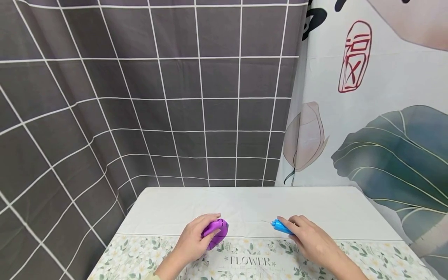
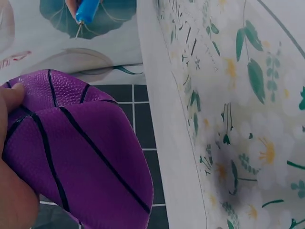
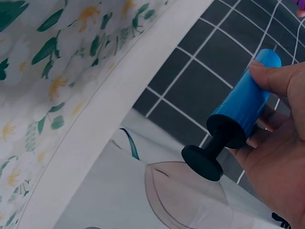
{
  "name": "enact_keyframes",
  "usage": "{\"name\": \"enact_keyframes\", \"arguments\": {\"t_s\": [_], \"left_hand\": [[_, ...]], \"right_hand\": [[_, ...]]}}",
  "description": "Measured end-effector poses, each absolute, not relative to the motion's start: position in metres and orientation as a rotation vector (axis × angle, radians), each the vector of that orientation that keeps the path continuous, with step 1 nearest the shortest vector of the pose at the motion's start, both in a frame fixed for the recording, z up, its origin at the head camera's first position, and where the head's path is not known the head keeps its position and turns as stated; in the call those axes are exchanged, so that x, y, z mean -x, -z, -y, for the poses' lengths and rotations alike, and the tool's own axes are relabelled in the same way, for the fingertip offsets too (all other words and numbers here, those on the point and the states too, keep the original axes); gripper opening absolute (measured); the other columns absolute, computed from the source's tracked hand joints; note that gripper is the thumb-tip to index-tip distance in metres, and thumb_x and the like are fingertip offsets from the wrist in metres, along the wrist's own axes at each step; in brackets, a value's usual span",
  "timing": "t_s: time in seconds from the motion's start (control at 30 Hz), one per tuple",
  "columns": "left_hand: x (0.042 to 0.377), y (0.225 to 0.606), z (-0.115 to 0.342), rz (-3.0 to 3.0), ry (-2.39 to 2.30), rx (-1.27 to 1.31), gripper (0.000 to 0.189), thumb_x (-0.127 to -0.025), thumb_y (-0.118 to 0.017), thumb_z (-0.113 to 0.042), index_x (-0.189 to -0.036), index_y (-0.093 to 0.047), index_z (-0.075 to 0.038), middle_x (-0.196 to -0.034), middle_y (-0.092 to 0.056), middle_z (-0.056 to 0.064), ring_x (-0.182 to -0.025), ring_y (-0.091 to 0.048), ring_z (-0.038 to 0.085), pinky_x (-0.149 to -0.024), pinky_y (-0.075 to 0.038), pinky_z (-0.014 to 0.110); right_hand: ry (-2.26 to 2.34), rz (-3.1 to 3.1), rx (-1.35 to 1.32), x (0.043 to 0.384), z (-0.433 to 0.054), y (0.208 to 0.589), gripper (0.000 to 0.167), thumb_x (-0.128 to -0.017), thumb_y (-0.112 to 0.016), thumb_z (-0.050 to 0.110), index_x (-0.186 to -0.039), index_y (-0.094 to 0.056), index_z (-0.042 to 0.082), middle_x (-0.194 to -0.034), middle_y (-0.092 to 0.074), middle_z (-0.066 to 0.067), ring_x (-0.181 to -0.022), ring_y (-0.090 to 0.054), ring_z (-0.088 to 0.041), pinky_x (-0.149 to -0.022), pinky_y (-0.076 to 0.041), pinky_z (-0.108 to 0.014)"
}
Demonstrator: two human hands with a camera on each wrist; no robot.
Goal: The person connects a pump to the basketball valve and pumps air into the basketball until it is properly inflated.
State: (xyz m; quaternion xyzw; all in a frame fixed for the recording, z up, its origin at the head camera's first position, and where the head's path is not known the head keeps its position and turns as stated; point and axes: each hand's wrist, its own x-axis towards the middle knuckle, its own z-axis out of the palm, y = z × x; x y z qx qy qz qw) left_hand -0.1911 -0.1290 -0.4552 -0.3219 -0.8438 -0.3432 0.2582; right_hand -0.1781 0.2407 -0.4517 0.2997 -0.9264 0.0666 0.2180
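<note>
In the head view my left hand (image 1: 196, 238) grips a limp, deflated purple ball (image 1: 221, 234). Black seam lines run over its pebbled skin, and the ball (image 2: 90, 143) looks folded and dented in the left wrist view. To the right, my right hand (image 1: 313, 241) holds a small blue hand pump (image 1: 281, 226) with its thin needle pointing left toward the ball. The right wrist view shows the thumb lying along the pump barrel (image 3: 245, 98) and the black plunger handle (image 3: 202, 162) sticking out at the back. Ball and needle are apart, both above the table.
Beneath the hands is a table (image 1: 245, 206) with a white cloth, its front part printed with flowers and the word FLOWER. A dark grid-patterned curtain (image 1: 220, 81) hangs behind and to the left. On the right hangs a white cloth with leaf prints (image 1: 402, 155).
</note>
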Motion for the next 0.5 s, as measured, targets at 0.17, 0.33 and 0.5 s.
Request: {"name": "enact_keyframes", "arguments": {"t_s": [0.17,0.33,0.5], "left_hand": [[0.188,0.452,0.128,2.318,0.912,0.916,0.039,-0.088,-0.076,-0.014,-0.123,-0.062,-0.022,-0.111,-0.069,-0.007,-0.100,-0.063,0.010,-0.086,-0.055,0.035],[0.186,0.451,0.127,2.299,0.898,0.963,0.037,-0.092,-0.072,-0.018,-0.128,-0.065,-0.026,-0.107,-0.065,-0.014,-0.099,-0.060,0.008,-0.088,-0.050,0.037],[0.184,0.449,0.125,2.246,0.748,1.004,0.031,-0.088,-0.077,-0.022,-0.118,-0.068,-0.022,-0.100,-0.065,-0.015,-0.094,-0.061,0.005,-0.084,-0.050,0.029]], "right_hand": [[-0.190,2.507,-0.858,0.176,-0.236,0.448,0.064,-0.077,-0.086,0.007,-0.136,-0.064,0.016,-0.105,-0.061,0.005,-0.089,-0.060,-0.010,-0.075,-0.059,-0.031],[-0.190,2.432,-0.913,0.174,-0.231,0.443,0.059,-0.082,-0.084,0.011,-0.137,-0.063,0.016,-0.106,-0.062,0.006,-0.089,-0.059,-0.009,-0.075,-0.058,-0.029],[-0.200,2.408,-0.943,0.171,-0.225,0.437,0.049,-0.092,-0.075,0.022,-0.140,-0.061,0.019,-0.109,-0.063,0.008,-0.095,-0.060,-0.009,-0.080,-0.058,-0.030]]}}
